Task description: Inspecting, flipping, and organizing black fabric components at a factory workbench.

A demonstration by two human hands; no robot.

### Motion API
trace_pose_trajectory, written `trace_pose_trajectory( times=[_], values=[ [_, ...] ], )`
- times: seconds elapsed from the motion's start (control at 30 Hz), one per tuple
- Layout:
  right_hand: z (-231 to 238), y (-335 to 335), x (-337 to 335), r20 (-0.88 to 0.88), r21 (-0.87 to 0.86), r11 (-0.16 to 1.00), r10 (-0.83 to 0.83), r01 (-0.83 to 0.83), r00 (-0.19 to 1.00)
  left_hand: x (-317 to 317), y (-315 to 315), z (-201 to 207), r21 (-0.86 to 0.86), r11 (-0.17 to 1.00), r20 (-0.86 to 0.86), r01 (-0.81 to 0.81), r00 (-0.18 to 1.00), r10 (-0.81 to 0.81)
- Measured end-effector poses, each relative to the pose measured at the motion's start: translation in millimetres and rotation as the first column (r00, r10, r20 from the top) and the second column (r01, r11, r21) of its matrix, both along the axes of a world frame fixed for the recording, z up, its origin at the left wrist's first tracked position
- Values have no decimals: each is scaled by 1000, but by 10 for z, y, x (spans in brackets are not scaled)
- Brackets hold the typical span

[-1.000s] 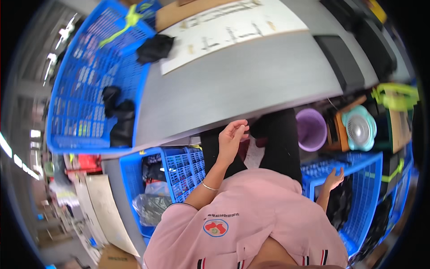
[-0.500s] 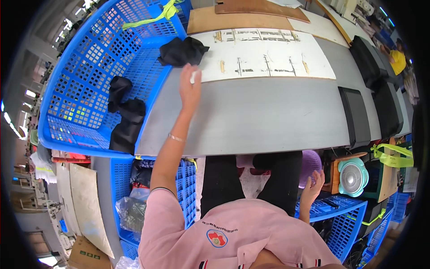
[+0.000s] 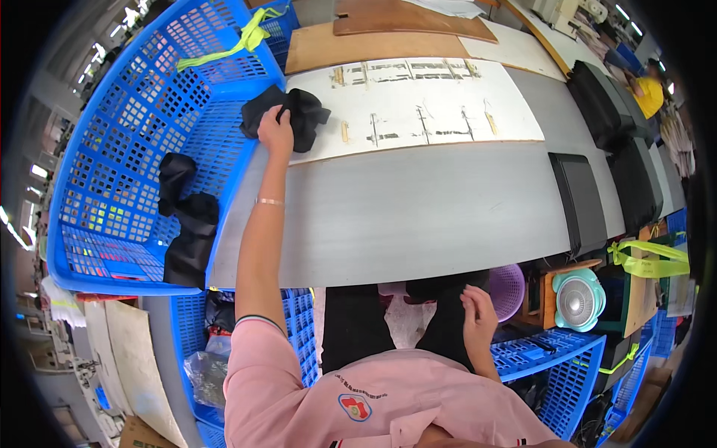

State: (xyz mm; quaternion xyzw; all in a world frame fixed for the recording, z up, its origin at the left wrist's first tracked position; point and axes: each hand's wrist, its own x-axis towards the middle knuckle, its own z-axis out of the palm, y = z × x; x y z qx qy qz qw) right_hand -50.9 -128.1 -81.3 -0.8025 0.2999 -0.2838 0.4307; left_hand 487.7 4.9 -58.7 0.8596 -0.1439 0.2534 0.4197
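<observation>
My left hand (image 3: pixel 276 134) reaches out to the far left of the table and pinches a crumpled piece of black fabric (image 3: pixel 302 119). That fabric lies partly on the white marked board (image 3: pixel 418 112) and partly at the edge of the blue basket. My right hand (image 3: pixel 478 317) hovers over my lap near the table's front edge, fingers loosely bent, with nothing seen in it. More black fabric (image 3: pixel 196 224) is draped over the near right side of the large blue basket (image 3: pixel 112 201).
The grey tabletop (image 3: pixel 418 216) spreads before me. Black padded cases (image 3: pixel 579 201) stand along its right side, brown boards (image 3: pixel 388 48) at the back. Below right are a purple basket (image 3: pixel 508 291), a teal fan (image 3: pixel 580 300) and a blue crate (image 3: pixel 567 355). Someone in yellow (image 3: pixel 648 97) is beyond.
My left hand has moved left onto the black fabric and now grips it. My right hand has come in leftward from beside the purple basket to over my lap. The view has shifted slightly.
</observation>
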Motion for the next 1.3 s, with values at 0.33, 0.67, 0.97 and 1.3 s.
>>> trace_pose_trajectory(
  times=[0.33, 0.67, 0.97, 1.3],
  values=[
    [637, 238, 1000, 168, -668, 712, 425, -214, 889, -2901, -70, 454, -243, 767, -212, 594, 739, -640],
    [168, -58, 625, 59, 50, 859, 506, -509, 860, -4081, -49, 492, -330, 490, -197, 807, 449, -872],
    [-102, -222, 1084, 462, 818, 344, 82, -460, 883, -4665, 105, 447, -590, 314, -347, 744, 118, -931],
    [34, -162, 1246, 348, 912, 227, 10, -341, 937, -4782, 121, 511, -646, -47, -269, 762, -285, -920]
  ],
)
